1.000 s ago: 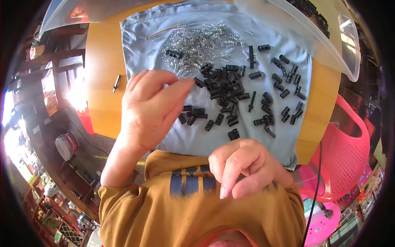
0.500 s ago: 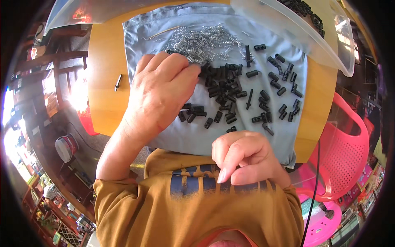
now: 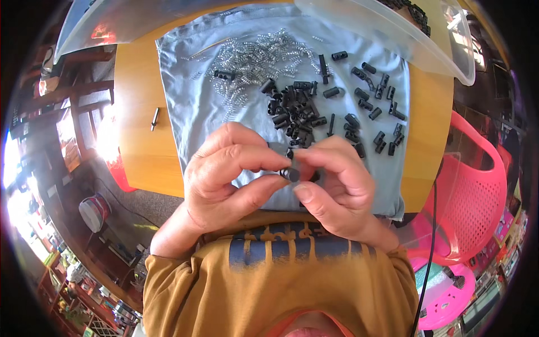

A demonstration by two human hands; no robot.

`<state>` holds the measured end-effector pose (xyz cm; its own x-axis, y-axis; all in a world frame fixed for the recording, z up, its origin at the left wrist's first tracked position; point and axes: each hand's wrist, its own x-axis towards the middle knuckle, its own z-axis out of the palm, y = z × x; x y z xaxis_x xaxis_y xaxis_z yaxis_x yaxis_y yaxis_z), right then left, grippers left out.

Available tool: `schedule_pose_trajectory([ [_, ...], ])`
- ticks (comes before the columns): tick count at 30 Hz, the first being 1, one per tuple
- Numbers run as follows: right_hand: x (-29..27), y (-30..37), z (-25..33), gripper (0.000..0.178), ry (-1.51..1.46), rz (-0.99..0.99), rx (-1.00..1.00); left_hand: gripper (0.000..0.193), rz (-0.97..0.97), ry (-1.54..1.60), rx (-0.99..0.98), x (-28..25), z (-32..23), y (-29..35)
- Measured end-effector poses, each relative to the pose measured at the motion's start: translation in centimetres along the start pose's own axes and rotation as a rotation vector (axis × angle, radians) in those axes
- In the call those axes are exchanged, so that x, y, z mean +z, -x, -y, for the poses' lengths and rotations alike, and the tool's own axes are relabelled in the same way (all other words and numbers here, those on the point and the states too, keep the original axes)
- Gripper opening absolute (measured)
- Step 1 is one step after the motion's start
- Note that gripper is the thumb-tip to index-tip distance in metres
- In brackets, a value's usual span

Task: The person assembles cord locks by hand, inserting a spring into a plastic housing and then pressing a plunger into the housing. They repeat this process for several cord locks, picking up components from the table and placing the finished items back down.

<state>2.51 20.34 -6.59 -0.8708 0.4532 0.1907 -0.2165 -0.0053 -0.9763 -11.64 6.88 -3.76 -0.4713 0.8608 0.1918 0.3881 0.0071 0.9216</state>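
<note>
My left hand (image 3: pixel 230 168) pinches a small black plastic cylinder (image 3: pixel 290 174) between thumb and fingertips, one round end turned to the right. My right hand (image 3: pixel 337 182) is close against that cylinder, thumb and index finger parted around its end. Nothing shows between them except the cylinder, and the tips are slightly blurred. Beyond both hands lies a heap of black cylinders (image 3: pixel 297 106) on a grey-blue cloth (image 3: pixel 196 101). Behind it spreads a pile of small metal coil springs (image 3: pixel 258 59), with one black cylinder (image 3: pixel 224 74) resting on them.
More black cylinders (image 3: pixel 362 94) lie scattered to the right, beside a thin black pin (image 3: pixel 331 124). Another pin (image 3: pixel 155 119) is on the wooden table (image 3: pixel 137 84) at left. Clear plastic bins (image 3: pixel 387 28) flank the far side. A pink chair (image 3: pixel 471 191) stands at right.
My left hand has come back from the pile toward me, a black cylinder now in its fingers. The right hand has risen to meet it, and its thumb and index finger have parted.
</note>
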Motion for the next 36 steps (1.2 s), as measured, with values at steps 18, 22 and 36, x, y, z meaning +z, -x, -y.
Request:
schedule_pose_trajectory([
  [18,0.0,0.8,0.0,0.024,-0.477,-0.004,0.163,0.024,-0.036,0.031,0.045,1.7,0.3,1.0],
  [22,0.0,0.6,0.0,0.024,-0.405,0.012,0.154,0.026,-0.055,0.026,0.056,1.5,0.1,1.0],
  [36,0.6,-0.2,0.0,0.031,0.424,0.064,-0.266,0.029,0.018,-0.364,0.121,-0.5,-1.1,1.6],
])
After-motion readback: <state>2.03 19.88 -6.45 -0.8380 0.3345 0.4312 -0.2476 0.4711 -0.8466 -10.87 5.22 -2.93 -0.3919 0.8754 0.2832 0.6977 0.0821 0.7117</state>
